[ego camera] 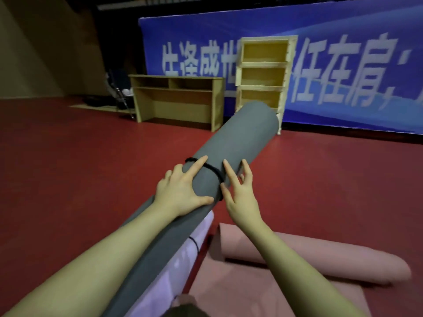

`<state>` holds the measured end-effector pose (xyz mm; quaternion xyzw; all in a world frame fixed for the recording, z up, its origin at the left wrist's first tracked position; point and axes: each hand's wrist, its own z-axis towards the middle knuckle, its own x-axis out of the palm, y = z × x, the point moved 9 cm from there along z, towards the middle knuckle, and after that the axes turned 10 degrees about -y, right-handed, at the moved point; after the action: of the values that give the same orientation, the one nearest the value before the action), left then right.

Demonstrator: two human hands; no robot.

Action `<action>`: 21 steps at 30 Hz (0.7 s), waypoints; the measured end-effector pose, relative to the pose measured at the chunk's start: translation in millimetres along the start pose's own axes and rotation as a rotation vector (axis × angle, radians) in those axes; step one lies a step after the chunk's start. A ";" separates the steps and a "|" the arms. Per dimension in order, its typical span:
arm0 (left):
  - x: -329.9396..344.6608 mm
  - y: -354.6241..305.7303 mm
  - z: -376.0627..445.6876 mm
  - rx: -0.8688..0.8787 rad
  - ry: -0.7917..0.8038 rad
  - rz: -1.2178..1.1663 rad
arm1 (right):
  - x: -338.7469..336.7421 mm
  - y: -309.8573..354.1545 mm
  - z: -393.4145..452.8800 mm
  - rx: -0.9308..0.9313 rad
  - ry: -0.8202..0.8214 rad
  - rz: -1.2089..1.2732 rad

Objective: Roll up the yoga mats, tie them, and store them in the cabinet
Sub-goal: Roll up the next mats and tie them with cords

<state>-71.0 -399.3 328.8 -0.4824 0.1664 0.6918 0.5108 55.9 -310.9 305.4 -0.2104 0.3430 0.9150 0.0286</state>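
grey mat (240,143): rolled, across lap, far end at 1 o'clock toward cabinet (263,72) | cord (211,169) round middle | left hand (183,191) flat, fingers spread on roll | right hand (240,193) loosely open beside cord, holding nothing | likely light, springy foam; grip either side of cord | pink mat (320,259): loose at 5 o'clock

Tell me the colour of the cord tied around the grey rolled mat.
Black. The cord circles the grey mat; the head view shows it.

Dim indoor light, warmish and flat, with the far left corner sinking into near black. The blue banner (297,65) is the brightest patch, its white letters smeared soft. Straight lines bow toward the edges. The forearms at the bottom look stretched and slightly blurred.
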 end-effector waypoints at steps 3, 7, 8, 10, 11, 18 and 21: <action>16.4 56.9 -4.7 -0.089 0.030 0.048 | 62.8 -1.2 -4.8 -0.007 0.168 -0.028; 58.0 135.0 -12.6 -0.224 0.113 0.105 | 148.5 -18.3 -14.6 0.000 0.400 -0.076; 70.3 152.3 -13.7 -0.252 0.136 0.122 | 169.3 -24.9 -16.8 0.006 0.465 -0.075; 95.5 183.1 -13.8 -0.302 0.177 0.150 | 208.0 -40.9 -20.3 -0.006 0.584 -0.106; 108.5 196.1 -12.5 -0.323 0.193 0.160 | 225.8 -50.2 -23.0 -0.021 0.637 -0.133; 206.1 245.1 -10.9 -0.409 0.307 0.171 | 304.1 -121.5 -51.7 -0.022 0.794 -0.263; 245.8 255.3 -26.3 -0.401 0.352 0.200 | 323.5 -149.3 -69.1 -0.060 0.884 -0.353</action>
<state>-282.5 -392.1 43.3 -0.6679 0.1591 0.6634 0.2975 -183.9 -270.9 35.9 -0.6353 0.2546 0.7285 0.0287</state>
